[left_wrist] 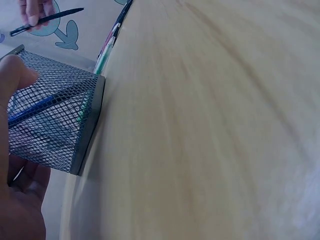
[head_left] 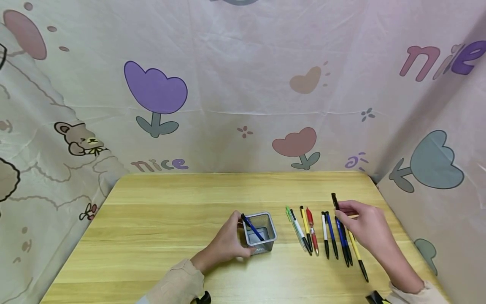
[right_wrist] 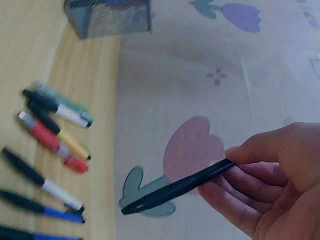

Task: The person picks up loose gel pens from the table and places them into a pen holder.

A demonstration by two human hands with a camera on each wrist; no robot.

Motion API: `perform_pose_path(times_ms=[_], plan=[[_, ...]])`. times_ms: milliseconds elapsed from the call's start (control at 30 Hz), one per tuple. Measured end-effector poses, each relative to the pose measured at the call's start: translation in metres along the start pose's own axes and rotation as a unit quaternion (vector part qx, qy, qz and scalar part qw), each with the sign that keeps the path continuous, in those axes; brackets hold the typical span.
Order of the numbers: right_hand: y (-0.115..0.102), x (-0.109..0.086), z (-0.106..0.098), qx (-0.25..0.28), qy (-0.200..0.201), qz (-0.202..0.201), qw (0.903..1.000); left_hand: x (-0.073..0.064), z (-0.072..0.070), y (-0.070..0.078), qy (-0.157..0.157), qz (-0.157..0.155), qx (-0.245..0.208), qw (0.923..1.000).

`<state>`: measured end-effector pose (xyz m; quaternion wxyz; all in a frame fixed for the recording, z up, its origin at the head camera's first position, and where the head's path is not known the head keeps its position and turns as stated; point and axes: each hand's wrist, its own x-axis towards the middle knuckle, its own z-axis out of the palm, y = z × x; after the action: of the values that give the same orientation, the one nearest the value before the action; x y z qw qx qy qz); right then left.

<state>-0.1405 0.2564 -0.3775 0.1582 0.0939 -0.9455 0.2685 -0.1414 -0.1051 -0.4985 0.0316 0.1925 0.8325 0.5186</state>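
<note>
My left hand [head_left: 225, 242] grips a square metal-mesh pen holder [head_left: 268, 246], thumb on the near side and fingers round the left side. Inside it leans a blue pen [head_left: 252, 228], also visible through the mesh in the left wrist view. Over the right part of the table, my right hand [head_left: 366, 223] pinches a black pen [right_wrist: 175, 192] between thumb and fingers, raised above the row of pens. Beneath that hand lie a yellow pen [head_left: 358, 254] with a black grip and several blue-and-black pens [head_left: 341, 241], partly covered by it.
Between the holder and my right hand lie a green pen [head_left: 289, 214], white-and-black pens [head_left: 325, 234], a yellow-and-black pen [head_left: 304, 221] and a red pen [head_left: 311, 228]. A printed cloth [head_left: 228, 84] hangs behind the wooden table [head_left: 159, 219] and along its sides.
</note>
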Motion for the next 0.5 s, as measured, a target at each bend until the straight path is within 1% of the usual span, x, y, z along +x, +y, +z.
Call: perform_pose_path(times_ms=[167,300,367,500], plan=[[-0.020,0.002,0.002,0.041,0.019,-0.021,0.9988,0.000,0.000,0.001,-0.002,-0.002,0.001,1.0000],[-0.036,0.004,0.003,0.087,0.024,-0.033,0.9954,0.000,-0.001,0.001,-0.003,0.000,0.004,1.0000],[-0.042,0.005,0.005,0.114,0.027,-0.046,0.9920,0.000,-0.001,0.001,-0.003,-0.001,0.005,1.0000],[-0.054,0.009,0.011,0.174,0.021,-0.071,0.9819,0.000,-0.001,0.001,-0.003,-0.001,0.005,1.0000]])
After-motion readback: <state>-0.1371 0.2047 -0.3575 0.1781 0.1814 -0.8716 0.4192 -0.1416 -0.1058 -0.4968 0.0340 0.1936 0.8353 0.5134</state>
